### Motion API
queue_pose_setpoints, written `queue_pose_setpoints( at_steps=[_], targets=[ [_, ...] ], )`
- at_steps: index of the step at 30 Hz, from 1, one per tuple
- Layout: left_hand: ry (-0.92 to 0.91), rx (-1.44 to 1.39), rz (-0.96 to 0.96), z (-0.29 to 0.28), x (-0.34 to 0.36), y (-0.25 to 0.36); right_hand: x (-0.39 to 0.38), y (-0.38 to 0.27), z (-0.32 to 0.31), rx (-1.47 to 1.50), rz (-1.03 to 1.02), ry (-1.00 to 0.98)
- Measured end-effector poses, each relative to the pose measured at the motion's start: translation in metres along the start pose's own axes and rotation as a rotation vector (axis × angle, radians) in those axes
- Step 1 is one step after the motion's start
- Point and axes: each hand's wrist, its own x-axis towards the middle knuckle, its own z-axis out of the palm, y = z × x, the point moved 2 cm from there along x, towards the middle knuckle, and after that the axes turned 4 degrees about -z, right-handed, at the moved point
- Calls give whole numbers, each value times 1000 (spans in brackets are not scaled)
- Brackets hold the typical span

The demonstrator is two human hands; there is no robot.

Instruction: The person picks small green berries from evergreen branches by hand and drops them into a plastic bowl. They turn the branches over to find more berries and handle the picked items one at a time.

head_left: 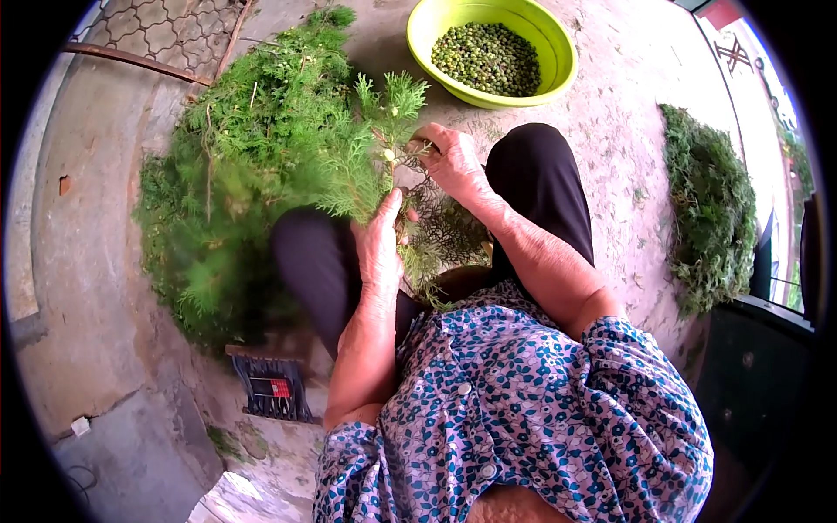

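Observation:
A green conifer branch [366, 166] with scaly, feathery sprays and a few pale round cones rises between my knees. My left hand [380, 240] is closed around its stem, thumb pointing up along it. At the branch's right side, my right hand [455, 166] has its thumb and fingers pinched together by a thin twig; what lies between the fingertips is too small to make out. Beyond my right hand stands a yellow-green basin [558, 74], with many small round green and brownish cones [488, 61] in it.
A large heap of cut conifer branches [253, 131] lies to my left. Another darker green heap [711, 209] is at the far right. A small slatted stool [272, 388] stands by my left leg. Leaf bits litter the concrete floor [623, 113]. A metal-framed grid [157, 39] is at far left.

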Motion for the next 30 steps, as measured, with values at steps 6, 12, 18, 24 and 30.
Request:
queue_pose_setpoints(
  at_steps=[6,12,18,24,30],
  targets=[
    [-4,29,97,-3,3,-6,-7,2,4,358,370,117],
    [83,-80,32,-13,8,-5,1,8,-16,1181,599,144],
    [109,-128,75,-10,8,-2,-13,-4,-14,1357,675,26],
    [76,-217,62,-12,10,1,-22,-24,-12,1473,700,-23],
    [30,-219,21,-11,9,-1,-24,-6,-6,1318,751,7]
  ],
)
